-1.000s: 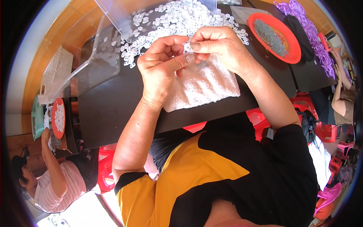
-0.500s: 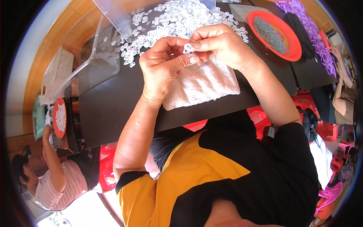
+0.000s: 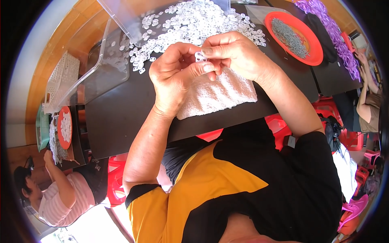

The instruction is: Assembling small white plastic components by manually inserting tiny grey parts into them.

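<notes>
Between my two hands is a small white plastic piece with holes (image 3: pixel 199 57). My left hand (image 3: pixel 173 75) pinches it from the left, thumb below and curled fingers behind. From the right, my right hand (image 3: pixel 240 54) presses its thumb and forefinger on the same piece. Whether anything smaller sits in the fingers is hidden. Beneath both hands a folded pale pink towel (image 3: pixel 219 97) lies on the dark table (image 3: pixel 121 117). Just beyond them spreads a heap of similar white plastic pieces (image 3: pixel 194 22).
A red plate (image 3: pixel 314 52) with thin grey metal pins (image 3: pixel 289 38) stands at the right, near purple ribbon strips (image 3: pixel 328 24). Clear plastic bins (image 3: pixel 109 52) are at the left. One person (image 3: pixel 60 194) works at the left, another (image 3: pixel 366 105) at the far right.
Both hands have dipped slightly toward me with the white piece, which shows turned a little. The person at the left has drawn an arm back.
</notes>
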`<state>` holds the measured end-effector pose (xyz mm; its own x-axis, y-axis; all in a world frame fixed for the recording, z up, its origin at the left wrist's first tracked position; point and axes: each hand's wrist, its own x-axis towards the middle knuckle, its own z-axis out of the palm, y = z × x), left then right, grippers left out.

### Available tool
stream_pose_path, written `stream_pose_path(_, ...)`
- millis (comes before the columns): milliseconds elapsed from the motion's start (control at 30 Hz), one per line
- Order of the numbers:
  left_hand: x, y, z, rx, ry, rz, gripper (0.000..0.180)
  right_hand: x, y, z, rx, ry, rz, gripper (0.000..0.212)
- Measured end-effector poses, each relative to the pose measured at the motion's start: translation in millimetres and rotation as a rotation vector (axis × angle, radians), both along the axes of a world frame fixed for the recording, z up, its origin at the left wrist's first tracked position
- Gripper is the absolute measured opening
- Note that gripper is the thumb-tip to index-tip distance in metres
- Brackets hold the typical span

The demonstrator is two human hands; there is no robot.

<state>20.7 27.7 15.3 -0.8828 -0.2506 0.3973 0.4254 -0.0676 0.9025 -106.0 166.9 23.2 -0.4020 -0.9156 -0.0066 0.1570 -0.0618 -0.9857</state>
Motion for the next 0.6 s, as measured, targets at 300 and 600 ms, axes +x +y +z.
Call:
stream_pose_path(300, 3, 4, 4, -0.089, 0.025, 0.053, 0.019, -2, 1, 0, -0.032, -0.049, 0.053, 0.023)
stream_pose_path(600, 2, 2, -6, -0.182, 0.125, 0.088, 0.02, 6, 2, 0, -0.08, -0.073, 0.06, 0.022)
